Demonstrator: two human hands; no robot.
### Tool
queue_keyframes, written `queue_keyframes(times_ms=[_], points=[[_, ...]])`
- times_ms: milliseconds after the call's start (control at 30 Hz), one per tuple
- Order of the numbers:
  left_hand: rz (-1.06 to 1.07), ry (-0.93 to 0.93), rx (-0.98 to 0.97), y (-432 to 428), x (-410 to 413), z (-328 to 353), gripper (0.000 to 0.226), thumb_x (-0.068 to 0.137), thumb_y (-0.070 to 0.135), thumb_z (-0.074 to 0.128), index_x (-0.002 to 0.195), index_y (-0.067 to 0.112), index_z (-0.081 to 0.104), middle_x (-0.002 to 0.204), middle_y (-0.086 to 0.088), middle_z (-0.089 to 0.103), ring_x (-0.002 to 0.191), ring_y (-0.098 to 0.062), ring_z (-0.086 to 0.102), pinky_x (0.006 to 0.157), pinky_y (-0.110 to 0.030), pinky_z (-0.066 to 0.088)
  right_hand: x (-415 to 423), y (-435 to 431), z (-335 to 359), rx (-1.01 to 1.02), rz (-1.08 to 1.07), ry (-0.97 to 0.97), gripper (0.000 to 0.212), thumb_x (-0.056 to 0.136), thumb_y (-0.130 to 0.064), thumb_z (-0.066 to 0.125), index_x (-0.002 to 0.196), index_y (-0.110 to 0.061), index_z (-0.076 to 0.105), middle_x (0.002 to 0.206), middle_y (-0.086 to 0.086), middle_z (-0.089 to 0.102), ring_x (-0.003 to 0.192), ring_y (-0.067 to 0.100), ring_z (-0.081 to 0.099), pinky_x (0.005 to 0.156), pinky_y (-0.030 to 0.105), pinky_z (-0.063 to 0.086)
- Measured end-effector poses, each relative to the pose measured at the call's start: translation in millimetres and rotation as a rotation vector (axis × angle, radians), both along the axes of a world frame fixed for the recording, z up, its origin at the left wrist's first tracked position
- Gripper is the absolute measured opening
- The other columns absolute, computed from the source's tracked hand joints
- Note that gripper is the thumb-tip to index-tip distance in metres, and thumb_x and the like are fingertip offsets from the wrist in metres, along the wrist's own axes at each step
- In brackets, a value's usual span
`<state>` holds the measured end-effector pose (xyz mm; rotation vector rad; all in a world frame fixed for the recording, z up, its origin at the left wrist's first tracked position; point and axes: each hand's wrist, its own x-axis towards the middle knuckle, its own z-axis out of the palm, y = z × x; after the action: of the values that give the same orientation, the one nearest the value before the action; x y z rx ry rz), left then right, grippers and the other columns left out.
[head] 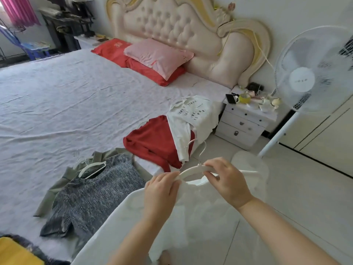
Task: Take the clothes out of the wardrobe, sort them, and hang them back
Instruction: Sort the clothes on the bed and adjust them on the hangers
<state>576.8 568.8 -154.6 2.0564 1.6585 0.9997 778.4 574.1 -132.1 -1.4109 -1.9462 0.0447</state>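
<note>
I hold a white garment (200, 217) on a white hanger (193, 170) over the bed's near edge. My left hand (160, 192) pinches the garment's collar at the hanger's left arm. My right hand (227, 178) grips the hanger's right arm near the hook. On the bed lie a grey knit top (91, 196) with a white hanger in its neck, an olive garment (57, 186) under it, a red top (152, 142), and a white lettered shirt (193, 115) overlapping the red one.
The bed (57, 111) has pillows (156, 56) at its headboard. A white nightstand (244, 123) with clutter stands beside it, and a white standing fan (309, 73) at right. Wardrobe doors (328, 138) line the right wall. A yellow item (15, 253) sits bottom left.
</note>
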Motion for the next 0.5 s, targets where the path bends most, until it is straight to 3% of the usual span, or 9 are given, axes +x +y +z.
queue_keyframes(times_ms=[133,233,367,500], points=[[-0.111,-0.065,-0.032,69.2,56.9,-10.6,0.03,0.082,0.034,0.044,0.101,0.028,0.066,0.095,0.008,0.07,0.081,-0.023,0.064,0.071,-0.032,0.043,58.3,54.4,-5.1,-0.012,-0.102,-0.043,0.017,0.083,-0.033,0.052,0.099,-0.026,0.051,0.092,-0.004,0.06,0.081,0.01,0.052,0.064,0.022,0.047],[-0.173,-0.043,-0.066,114.1,94.1,-11.6,0.033,0.083,0.028,0.045,0.107,0.025,0.066,0.098,0.006,0.07,0.087,-0.023,0.063,0.074,-0.03,0.039,97.7,93.4,-3.5,-0.033,-0.153,-0.074,0.021,0.08,-0.025,0.06,0.099,-0.028,0.05,0.091,-0.003,0.06,0.082,0.012,0.051,0.066,0.024,0.046],[-0.248,-0.019,-0.111,171.9,135.3,-5.6,0.04,0.083,0.021,0.043,0.119,0.02,0.062,0.113,0.005,0.066,0.102,-0.023,0.059,0.082,-0.026,0.033,140.1,149.2,-1.4,-0.083,-0.185,-0.094,0.031,0.078,-0.012,0.07,0.098,-0.025,0.05,0.092,0.0,0.061,0.074,0.011,0.056,0.067,0.015,0.04],[-0.271,-0.027,-0.171,232.0,176.4,-5.5,0.046,0.082,0.022,0.039,0.125,0.02,0.057,0.121,0.006,0.062,0.111,-0.022,0.054,0.09,-0.029,0.035,182.1,213.5,-3.8,-0.095,-0.202,-0.09,0.023,0.079,-0.02,0.063,0.098,-0.026,0.05,0.093,0.0,0.061,0.073,0.01,0.055,0.061,0.013,0.036]])
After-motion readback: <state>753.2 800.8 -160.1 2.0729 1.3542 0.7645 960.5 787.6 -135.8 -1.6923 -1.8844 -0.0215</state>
